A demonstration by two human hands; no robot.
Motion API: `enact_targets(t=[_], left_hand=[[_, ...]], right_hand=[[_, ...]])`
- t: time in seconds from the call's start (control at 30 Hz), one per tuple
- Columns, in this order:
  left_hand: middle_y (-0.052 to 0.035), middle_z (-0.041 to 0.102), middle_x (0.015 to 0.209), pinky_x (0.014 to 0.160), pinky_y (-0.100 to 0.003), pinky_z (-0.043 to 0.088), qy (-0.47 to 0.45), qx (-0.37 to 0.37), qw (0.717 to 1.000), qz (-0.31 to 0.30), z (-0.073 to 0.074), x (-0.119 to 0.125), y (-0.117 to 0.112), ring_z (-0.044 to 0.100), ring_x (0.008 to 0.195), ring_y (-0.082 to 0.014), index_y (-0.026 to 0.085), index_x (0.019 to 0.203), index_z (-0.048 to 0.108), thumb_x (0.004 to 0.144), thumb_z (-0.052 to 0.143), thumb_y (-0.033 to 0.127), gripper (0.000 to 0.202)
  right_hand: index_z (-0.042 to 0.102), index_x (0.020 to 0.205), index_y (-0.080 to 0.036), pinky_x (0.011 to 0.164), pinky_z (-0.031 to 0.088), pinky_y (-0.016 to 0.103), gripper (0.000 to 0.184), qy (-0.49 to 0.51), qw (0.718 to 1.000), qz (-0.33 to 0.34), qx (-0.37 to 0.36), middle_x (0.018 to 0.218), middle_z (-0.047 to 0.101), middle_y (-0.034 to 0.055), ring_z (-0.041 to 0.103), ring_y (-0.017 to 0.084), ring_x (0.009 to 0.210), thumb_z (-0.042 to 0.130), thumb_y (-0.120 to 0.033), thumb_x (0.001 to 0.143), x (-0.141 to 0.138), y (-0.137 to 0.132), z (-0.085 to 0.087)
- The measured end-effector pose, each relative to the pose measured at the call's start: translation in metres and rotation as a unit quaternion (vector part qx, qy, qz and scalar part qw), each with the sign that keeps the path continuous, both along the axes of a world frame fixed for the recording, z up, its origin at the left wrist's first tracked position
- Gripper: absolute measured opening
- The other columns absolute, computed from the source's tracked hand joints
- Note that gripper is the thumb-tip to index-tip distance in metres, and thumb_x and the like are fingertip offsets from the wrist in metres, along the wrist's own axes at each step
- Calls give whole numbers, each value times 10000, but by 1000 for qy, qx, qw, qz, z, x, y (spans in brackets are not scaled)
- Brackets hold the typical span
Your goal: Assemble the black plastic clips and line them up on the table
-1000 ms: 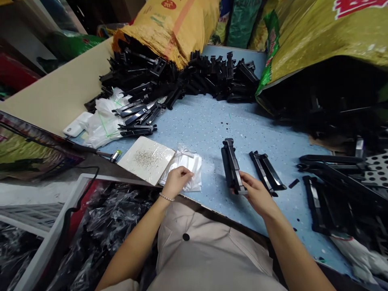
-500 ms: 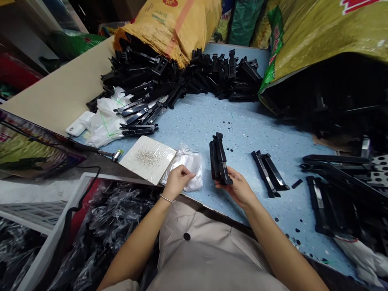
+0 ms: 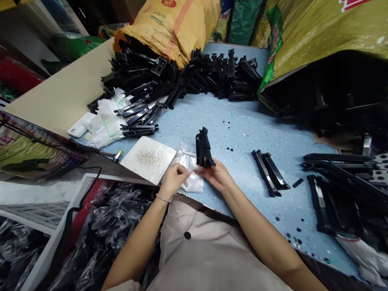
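Observation:
My right hand (image 3: 218,174) grips a black plastic bracket-like part (image 3: 203,148), held upright above the table near the front edge. Just left of it lies a stack of clear plastic bags (image 3: 194,184). The thumb and fingers of my left hand (image 3: 174,178) are pinched together at the bags' upper side, seemingly on the film. A few right-hand fingertips come close to the bags too; whether they touch is unclear. Beside my left hand is a pale square board (image 3: 145,159) scattered with tiny bits. Two long black parts (image 3: 269,173) rest on the table farther right.
Heaped black parts (image 3: 221,76) spill from an orange sack (image 3: 182,28) at the back. A yellow sack (image 3: 327,40) gapes at right, above more black parts (image 3: 336,165). Lower left stands a white crate (image 3: 72,202) of bagged black items. A screwdriver-like tool (image 3: 117,155) lies by the board.
My right hand has moved left with the black part, bringing it over the bags' edge near my left hand. My left hand has shifted only slightly.

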State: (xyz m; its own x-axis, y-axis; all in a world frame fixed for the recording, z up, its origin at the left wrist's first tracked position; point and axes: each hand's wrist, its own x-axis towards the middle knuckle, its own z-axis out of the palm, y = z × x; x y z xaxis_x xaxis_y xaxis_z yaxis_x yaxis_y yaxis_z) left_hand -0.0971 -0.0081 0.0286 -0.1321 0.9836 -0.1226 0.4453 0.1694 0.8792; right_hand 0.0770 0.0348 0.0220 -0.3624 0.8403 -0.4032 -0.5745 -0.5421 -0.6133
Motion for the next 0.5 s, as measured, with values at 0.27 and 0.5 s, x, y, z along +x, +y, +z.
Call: enact_targets(t=[0.27, 0.5], left_hand=[[-115, 640, 1117, 880, -363, 528, 330, 106, 928, -135, 24, -21, -17, 619, 995, -222, 162, 979, 694, 800, 419, 16, 359], [-121, 658, 1127, 941, -389, 528, 300, 31, 941, -155, 18, -25, -12, 642, 1033, -244, 152, 962, 726, 783, 419, 22, 379]], right_hand=[[675, 764, -192, 836, 546, 348, 243, -38, 999, -12, 12, 710, 653, -18, 609, 112, 645, 846, -279, 615, 7, -5, 10], [669, 800, -189, 584, 560, 284, 233, 24, 985, 154, -81, 731, 653, 27, 635, 166, 686, 817, -316, 673, 61, -63, 39]])
